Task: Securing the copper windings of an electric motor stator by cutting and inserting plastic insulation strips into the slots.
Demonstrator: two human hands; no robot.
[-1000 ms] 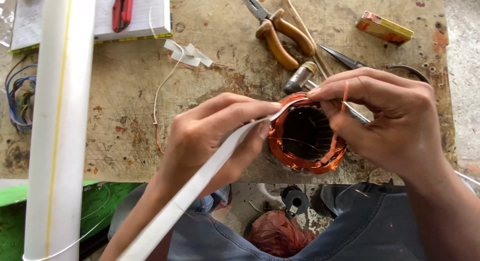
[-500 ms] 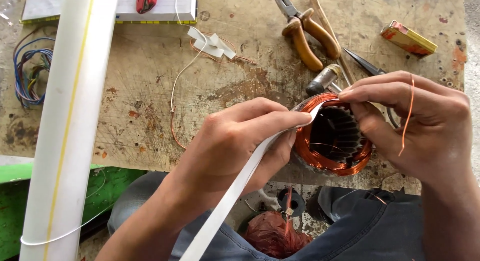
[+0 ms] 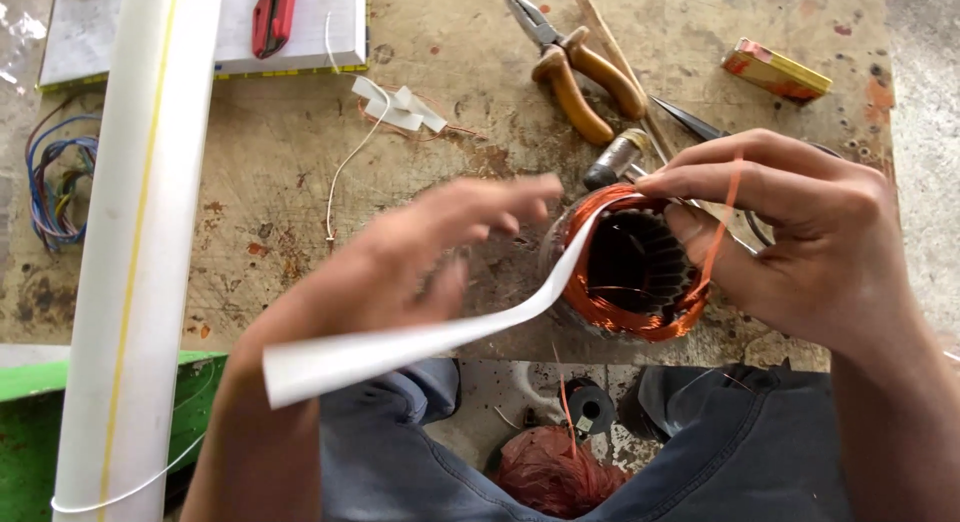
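The head view looks down on the near edge of the worn tabletop (image 3: 300, 182), where the motor stator (image 3: 632, 272) with its copper windings sits with its bore facing up at me. My right hand (image 3: 800, 242) is the nearer one: it cups the stator's right side, thumb and forefinger pinched shut on a thin metal tool at the upper rim, an orange strand looped over the fingers. A white insulating strip (image 3: 420, 342) runs from that rim leftward and toward me, its long axis slanting down off the near edge over my lap. My left hand (image 3: 430, 252) lies just left of the stator, fingers spread loose and blurred; I cannot tell whether it grips the strip passing beneath it. Pliers (image 3: 575, 67) lie toward the far edge, a white pipe (image 3: 140, 232) crosses the left side, and a small yellow-red box (image 3: 775, 70) lies closed at the far right corner, its contents hidden.
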